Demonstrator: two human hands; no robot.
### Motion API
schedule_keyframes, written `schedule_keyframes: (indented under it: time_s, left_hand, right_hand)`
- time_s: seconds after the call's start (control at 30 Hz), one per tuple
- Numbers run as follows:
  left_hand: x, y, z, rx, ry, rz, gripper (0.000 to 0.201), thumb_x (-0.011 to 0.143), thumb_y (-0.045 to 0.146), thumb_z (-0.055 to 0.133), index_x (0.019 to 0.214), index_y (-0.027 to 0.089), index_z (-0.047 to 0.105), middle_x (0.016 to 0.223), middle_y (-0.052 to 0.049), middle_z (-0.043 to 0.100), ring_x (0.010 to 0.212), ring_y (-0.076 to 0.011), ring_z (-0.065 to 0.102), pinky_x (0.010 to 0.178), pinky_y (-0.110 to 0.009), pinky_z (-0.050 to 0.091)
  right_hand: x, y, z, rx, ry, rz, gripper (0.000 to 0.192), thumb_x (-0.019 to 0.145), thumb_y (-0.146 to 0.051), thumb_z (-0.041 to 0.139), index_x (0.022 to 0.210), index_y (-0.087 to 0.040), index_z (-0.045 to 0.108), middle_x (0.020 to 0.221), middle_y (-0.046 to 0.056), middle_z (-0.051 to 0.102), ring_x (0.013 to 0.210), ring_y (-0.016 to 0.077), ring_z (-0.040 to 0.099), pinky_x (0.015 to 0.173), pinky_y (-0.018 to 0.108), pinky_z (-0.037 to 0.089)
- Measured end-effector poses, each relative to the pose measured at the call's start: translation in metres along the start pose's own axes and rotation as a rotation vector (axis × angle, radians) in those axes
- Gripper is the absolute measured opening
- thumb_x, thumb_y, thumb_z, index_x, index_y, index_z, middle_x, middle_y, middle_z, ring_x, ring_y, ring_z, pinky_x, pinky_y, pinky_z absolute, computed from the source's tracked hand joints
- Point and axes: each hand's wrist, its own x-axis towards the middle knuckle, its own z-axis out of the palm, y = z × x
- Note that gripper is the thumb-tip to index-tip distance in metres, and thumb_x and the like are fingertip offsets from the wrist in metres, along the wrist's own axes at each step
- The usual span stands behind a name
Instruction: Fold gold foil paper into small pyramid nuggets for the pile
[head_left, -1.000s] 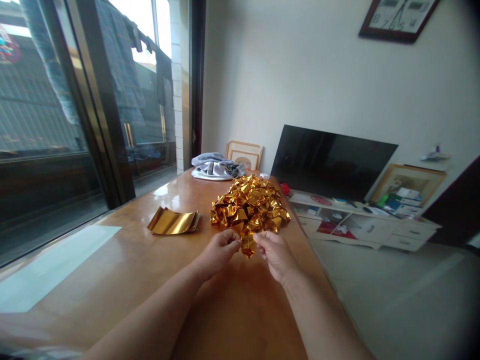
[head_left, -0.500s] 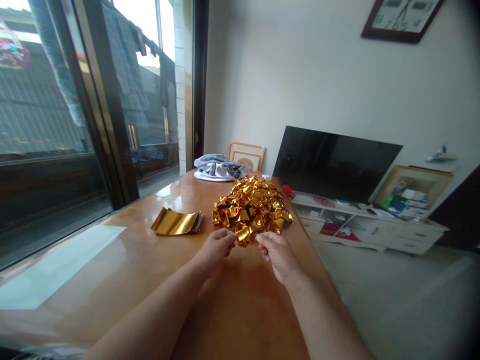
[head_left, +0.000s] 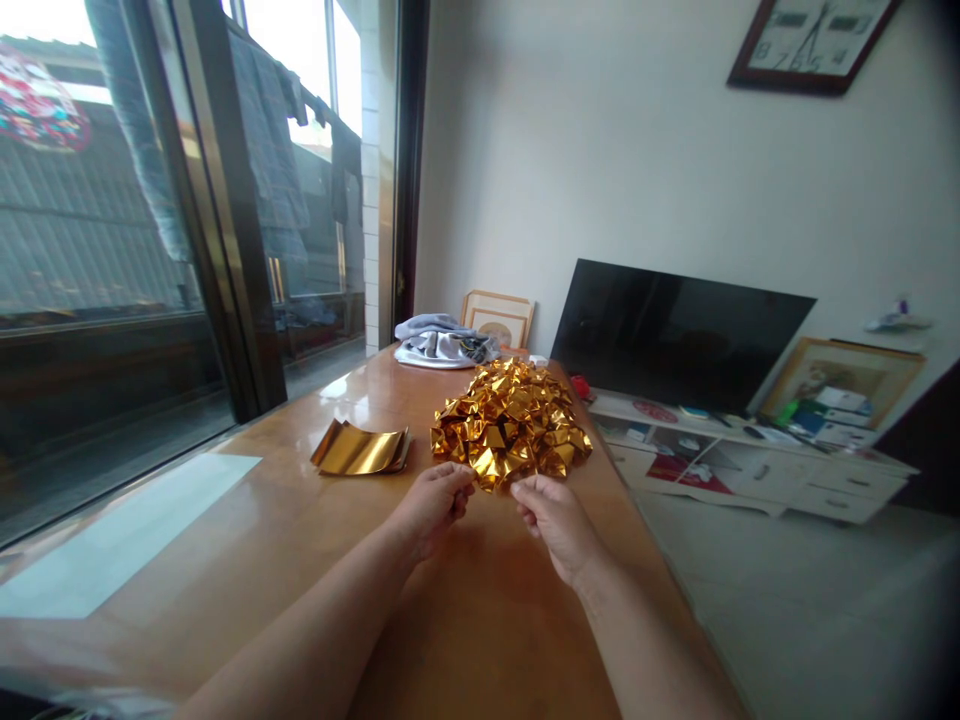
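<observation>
Two hands' grips, left (head_left: 431, 505) and right (head_left: 553, 518), pinching gold foil piece (head_left: 491, 468) beside pile (head_left: 517, 415).

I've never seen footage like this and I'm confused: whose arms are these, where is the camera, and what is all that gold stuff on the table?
The camera sits on a person's head, looking forward and down, so the two bare arms are the wearer's own. The left hand and right hand meet at the near edge of a pile of folded gold foil pieces. Between their fingers they pinch one folded gold piece at the pile's edge. Everything lies on a glossy wooden table. To the left is a small stack of flat gold sheets. At the far end lies a bundle of cloth.
</observation>
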Motion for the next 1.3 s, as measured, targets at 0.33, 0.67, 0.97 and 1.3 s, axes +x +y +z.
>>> schedule_keyframes:
  time_s: [0.33, 0.67, 0.97, 1.3]
  left_hand:
    - [-0.008, 0.003, 0.007, 0.096, -0.224, 0.115, 0.025, 0.081, 0.036, 0.073, 0.081, 0.017, 0.057, 0.07, 0.003, 0.051, 0.057, -0.0076, 0.039, 0.055, -0.023, 0.026]
    - [-0.014, 0.006, 0.007, 0.076, -0.387, 0.037, 0.02, 0.086, 0.034, 0.071, 0.084, 0.017, 0.06, 0.077, -0.001, 0.057, 0.064, -0.0098, 0.044, 0.059, -0.024, 0.03]
    - [-0.011, 0.005, 0.002, -0.077, -0.347, -0.067, 0.014, 0.086, 0.028, 0.068, 0.093, 0.017, 0.064, 0.082, -0.003, 0.059, 0.066, -0.0105, 0.049, 0.06, -0.024, 0.034]
    - [-0.006, 0.001, -0.001, -0.064, -0.357, -0.087, 0.016, 0.085, 0.026, 0.066, 0.097, 0.017, 0.066, 0.083, -0.004, 0.06, 0.067, -0.0115, 0.051, 0.06, -0.023, 0.035]
  right_hand:
    - [0.0, -0.003, 0.004, 0.065, 0.093, -0.083, 0.029, 0.079, -0.05, 0.072, 0.083, -0.022, 0.065, 0.078, 0.0, 0.066, 0.071, 0.0153, 0.054, 0.06, 0.027, 0.035]
    - [0.002, -0.005, 0.003, 0.273, -0.022, -0.018, 0.03, 0.08, -0.051, 0.069, 0.08, -0.021, 0.065, 0.079, 0.002, 0.069, 0.069, 0.0155, 0.058, 0.06, 0.027, 0.036]
    - [-0.007, -0.018, 0.002, 0.116, -0.156, -0.199, 0.041, 0.079, -0.023, 0.062, 0.12, -0.025, 0.065, 0.116, 0.004, 0.069, 0.107, 0.022, 0.06, 0.088, 0.031, 0.044]
    - [-0.013, -0.023, 0.001, -0.218, -0.228, -0.319, 0.058, 0.079, -0.017, 0.066, 0.136, -0.025, 0.057, 0.132, 0.004, 0.063, 0.117, 0.025, 0.059, 0.101, 0.038, 0.045]
